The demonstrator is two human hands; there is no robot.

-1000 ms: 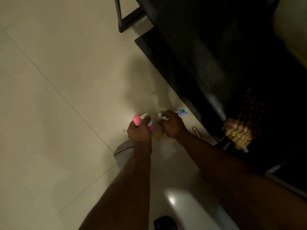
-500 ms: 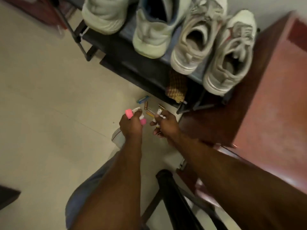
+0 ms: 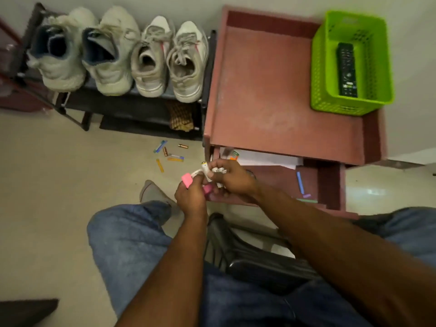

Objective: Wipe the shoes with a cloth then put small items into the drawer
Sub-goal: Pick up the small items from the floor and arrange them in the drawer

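Apparently mid-way: left hand (image 3: 190,197) grips pink erasers (image 3: 186,180), right hand (image 3: 232,179) pinches white batteries (image 3: 205,168) near open drawer (image 3: 278,178). Batteries and chalk sticks (image 3: 168,153) remain on floor, left; whether the shoes (image 3: 118,55) are wiped is unclear.

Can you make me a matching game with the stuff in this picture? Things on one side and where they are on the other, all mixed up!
Things:
1. remote
2. checked cloth
3. sneakers
4. batteries

Places:
A. on the floor
B. top shelf of the shoe rack
C. in the green basket
D. lower shelf of the rack

Pairs: 1-C, 2-D, 3-B, 4-A
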